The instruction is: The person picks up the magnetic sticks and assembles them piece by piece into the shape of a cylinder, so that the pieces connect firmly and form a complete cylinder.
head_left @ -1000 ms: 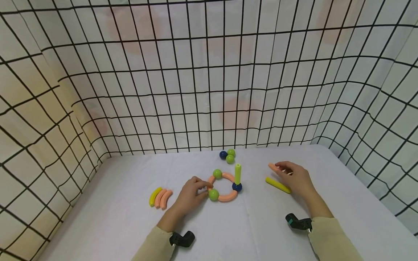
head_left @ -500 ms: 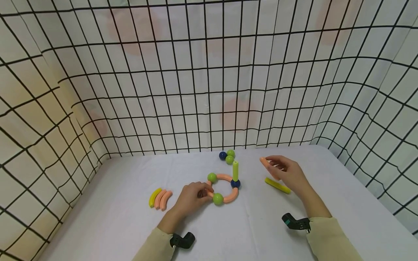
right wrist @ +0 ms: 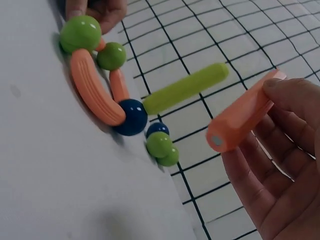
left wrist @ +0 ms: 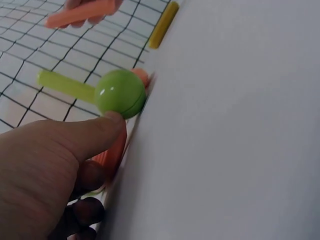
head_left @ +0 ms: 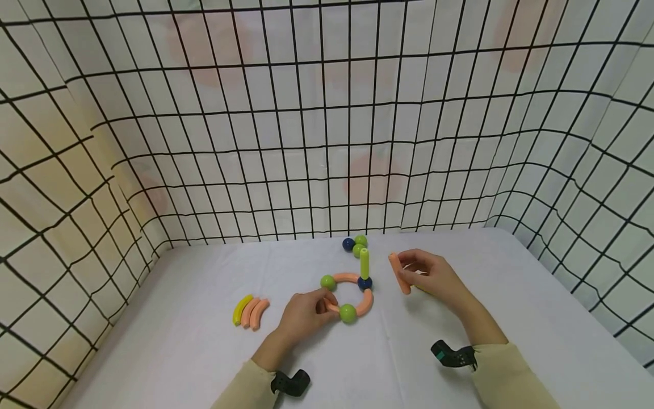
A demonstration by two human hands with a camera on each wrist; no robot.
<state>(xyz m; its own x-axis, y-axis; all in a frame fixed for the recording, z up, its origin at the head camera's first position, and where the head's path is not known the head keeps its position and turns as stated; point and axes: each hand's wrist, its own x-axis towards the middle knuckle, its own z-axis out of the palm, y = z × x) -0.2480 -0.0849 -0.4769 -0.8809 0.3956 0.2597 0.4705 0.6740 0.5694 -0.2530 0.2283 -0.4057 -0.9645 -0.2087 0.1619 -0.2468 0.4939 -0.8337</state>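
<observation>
A ring of curved orange rods (head_left: 366, 303) joined by green balls (head_left: 348, 313) and a blue ball (head_left: 365, 283) lies on the table. From the blue ball a lime rod (head_left: 364, 263) stands upright. My left hand (head_left: 304, 313) pinches the ring's left curved rod between thumb and fingers, the thumb tip right at the near green ball (left wrist: 120, 93). To the right of the ring, my right hand (head_left: 432, 279) holds a loose orange rod (head_left: 399, 274) raised above the table. A small metal disc shows in that rod's end (right wrist: 216, 140).
One yellow (head_left: 242, 309) and two orange curved rods (head_left: 259, 313) lie side by side at the left. Behind the ring sit a blue ball (head_left: 348, 244) and two green ones. A yellow rod (left wrist: 164, 26) is mostly hidden by my right hand in the head view. Black-gridded walls (head_left: 334, 130) enclose the table.
The ring has turned counterclockwise under my left hand: its near green ball moved right, its blue ball away from me. My right hand has carried the orange rod left, closer to the ring.
</observation>
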